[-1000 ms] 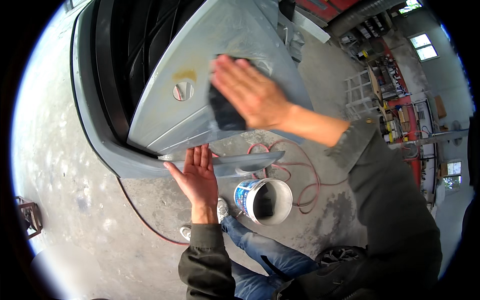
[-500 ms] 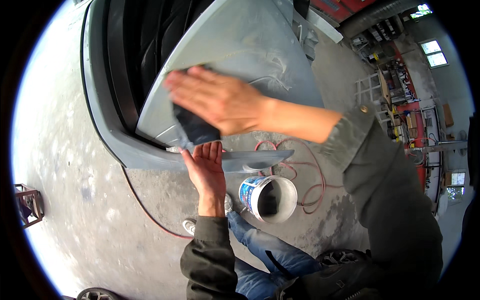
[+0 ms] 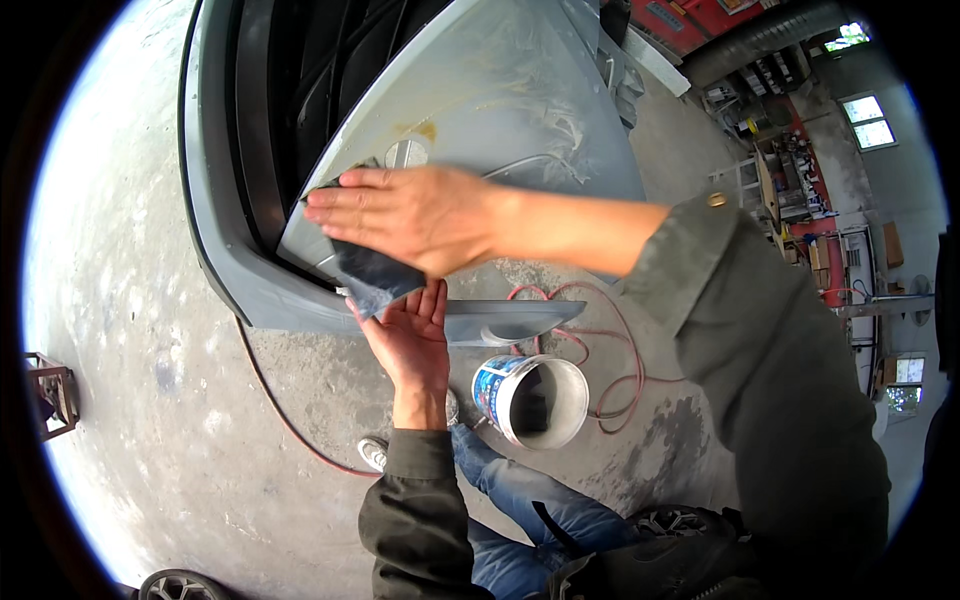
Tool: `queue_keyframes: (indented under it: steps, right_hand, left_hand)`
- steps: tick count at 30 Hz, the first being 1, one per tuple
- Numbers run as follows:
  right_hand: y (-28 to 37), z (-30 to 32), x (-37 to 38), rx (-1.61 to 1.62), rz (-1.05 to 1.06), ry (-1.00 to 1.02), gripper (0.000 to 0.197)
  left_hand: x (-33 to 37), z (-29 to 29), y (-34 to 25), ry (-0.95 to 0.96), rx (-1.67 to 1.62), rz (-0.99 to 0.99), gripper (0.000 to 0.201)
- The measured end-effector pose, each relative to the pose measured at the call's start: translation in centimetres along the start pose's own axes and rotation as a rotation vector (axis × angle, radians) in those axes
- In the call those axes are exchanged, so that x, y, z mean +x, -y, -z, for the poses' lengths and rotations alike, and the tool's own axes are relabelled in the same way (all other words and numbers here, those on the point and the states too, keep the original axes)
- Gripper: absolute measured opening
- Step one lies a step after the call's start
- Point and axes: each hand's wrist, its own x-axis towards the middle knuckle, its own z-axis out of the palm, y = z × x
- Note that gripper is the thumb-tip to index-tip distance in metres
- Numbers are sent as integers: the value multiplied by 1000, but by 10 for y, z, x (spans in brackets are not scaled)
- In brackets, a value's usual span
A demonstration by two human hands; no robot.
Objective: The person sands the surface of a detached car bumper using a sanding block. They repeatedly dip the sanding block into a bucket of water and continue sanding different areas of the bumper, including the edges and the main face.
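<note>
My right hand (image 3: 430, 215) lies flat with its fingers stretched over a dark sheet of sandpaper (image 3: 375, 275), pressing it against a grey car bumper (image 3: 510, 110). Part of the sheet sticks out below the palm, and its upper edge shows past the fingertips. Just below, my left hand (image 3: 412, 350) is palm up with its thumb apart from the fingers, at the bumper's lower lip (image 3: 500, 318). The left thumb tip is by the sheet's lower corner. Above the right hand, the bumper bears a pale round patch, a yellowish-brown smear and cloudy wet-looking streaks.
A white bucket (image 3: 490, 385) with a blue label stands below the bumper, something dark inside it. A red hose (image 3: 640, 350) coils on the concrete floor beside it. Shelving with workshop goods (image 3: 800, 190) is at the right, a wheel (image 3: 183, 585) at the lower left.
My right hand has slid the sandpaper left and slightly down across the bumper. The pale patch and yellowish smear above it have come into sight. My left hand stays by the lower lip.
</note>
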Motion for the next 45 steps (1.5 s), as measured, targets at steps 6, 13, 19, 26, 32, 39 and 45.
queue_keyframes:
  steps: [6, 13, 19, 26, 32, 39, 45]
  right_hand:
    - [-62, 78, -61, -159, -236, 57, 63]
    - [-20, 23, -5, -107, -54, -18, 59]
    - [-67, 63, -78, -204, -405, -134, 66]
    - [-9, 20, -26, -170, -237, -90, 54]
    - [-7, 43, -112, -145, -439, -30, 55]
    - [-10, 16, -43, -91, -347, -210, 55]
    - [2, 32, -77, -143, -363, -77, 54]
  left_hand:
    - [-4, -9, -3, -30, 73, -14, 104]
    - [-3, -13, 3, -58, 70, -15, 107]
    - [-7, -11, -3, 2, 80, -18, 107]
    - [-7, -13, -2, -39, 110, -43, 109]
    - [-5, -15, -2, -33, 108, -17, 107]
    - [-4, -16, 5, -86, 179, -90, 110]
    - [-3, -18, 14, -88, 210, -134, 111]
